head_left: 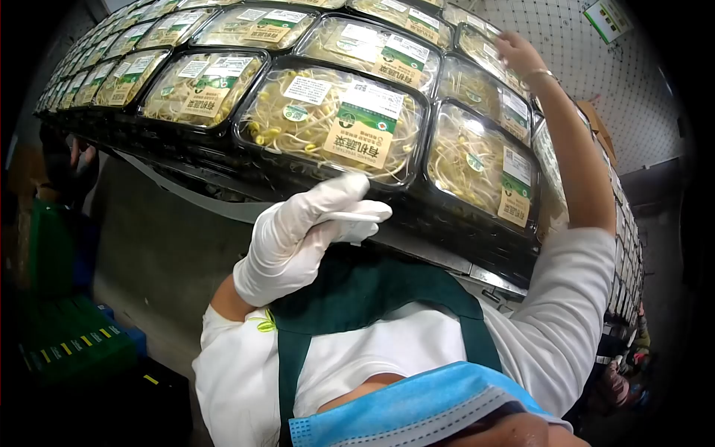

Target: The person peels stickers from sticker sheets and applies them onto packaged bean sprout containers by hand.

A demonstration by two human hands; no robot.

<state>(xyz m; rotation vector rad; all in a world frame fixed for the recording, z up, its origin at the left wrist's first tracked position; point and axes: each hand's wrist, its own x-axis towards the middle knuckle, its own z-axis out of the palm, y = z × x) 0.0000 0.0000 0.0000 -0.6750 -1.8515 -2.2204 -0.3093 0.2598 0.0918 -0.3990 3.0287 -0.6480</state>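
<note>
My left hand [302, 238], in a white glove, is closed in front of the nearest clear-lidded tray of bean sprouts [272, 123]. A flat white edge shows at its fingertips; I cannot make out whether it is a held thing or part of the glove. My right hand [519, 56] is bare, with a band at the wrist. It reaches over a farther sprout tray [477, 46] at the upper right, fingers slightly bent and apart; whether they touch the lid is unclear. Another sprout tray [477, 160] lies below my right forearm. Green-and-white labels cover parts of the lids.
Many more packed trays [175, 30] stand in close rows, stacked in layers. Dark green crates [74, 335] are at the lower left, near another person's hand [82, 154]. A cardboard box [598, 127] sits beyond my right arm. A sign [607, 20] is at the top right.
</note>
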